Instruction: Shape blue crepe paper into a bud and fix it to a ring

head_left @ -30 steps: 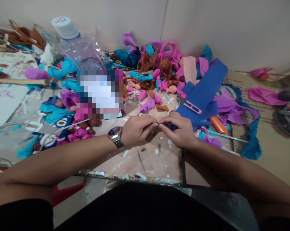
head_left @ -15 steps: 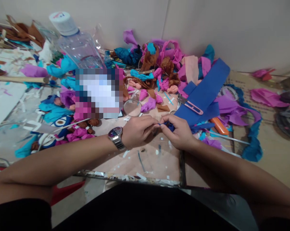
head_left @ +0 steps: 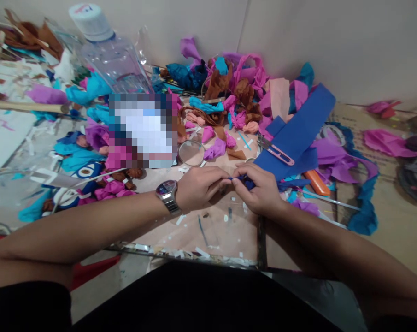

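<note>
My left hand and my right hand meet fingertip to fingertip above the table's front part. Both are closed in a pinch on a small piece of dark blue crepe paper, most of it hidden by the right fingers. Just beyond the right hand lies a broad folded strip of blue crepe paper. A small pair of pink-handled thread snips rests on that strip. To its right is an orange-handled object, partly under purple paper. A clear round ring, like a tape roll, lies beyond my left hand.
A clear plastic bottle with a white cap stands at the back left, near a blurred-out patch. Crumpled pink, brown and teal paper is heaped along the wall. A wooden stick lies left; cardboard covers the right side.
The view has shifted slightly. Both hands keep their pinch on the blue crepe paper, with only small finger movement; the things on the table lie as before.
</note>
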The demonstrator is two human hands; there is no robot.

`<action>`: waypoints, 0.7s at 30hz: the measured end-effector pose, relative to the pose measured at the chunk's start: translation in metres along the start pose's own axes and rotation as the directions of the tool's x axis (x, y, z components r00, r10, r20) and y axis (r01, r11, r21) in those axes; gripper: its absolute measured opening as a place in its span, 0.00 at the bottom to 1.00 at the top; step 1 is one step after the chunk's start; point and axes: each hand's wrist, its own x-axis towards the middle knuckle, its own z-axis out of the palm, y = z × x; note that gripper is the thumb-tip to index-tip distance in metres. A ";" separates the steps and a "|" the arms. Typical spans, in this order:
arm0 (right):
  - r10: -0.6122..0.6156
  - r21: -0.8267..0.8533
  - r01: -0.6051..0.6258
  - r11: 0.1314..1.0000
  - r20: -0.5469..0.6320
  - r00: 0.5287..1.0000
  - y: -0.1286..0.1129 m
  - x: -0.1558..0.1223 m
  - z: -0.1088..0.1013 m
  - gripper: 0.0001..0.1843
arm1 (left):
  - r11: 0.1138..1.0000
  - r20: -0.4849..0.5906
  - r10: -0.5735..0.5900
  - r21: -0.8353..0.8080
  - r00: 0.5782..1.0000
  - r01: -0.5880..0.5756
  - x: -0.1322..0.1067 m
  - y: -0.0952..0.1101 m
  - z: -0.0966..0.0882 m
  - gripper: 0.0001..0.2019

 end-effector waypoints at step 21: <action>0.068 0.055 -0.068 0.996 0.001 0.998 -0.001 0.002 -0.003 0.03 | 0.996 -0.010 0.009 -0.084 1.000 -0.010 0.005 0.001 -0.007 0.11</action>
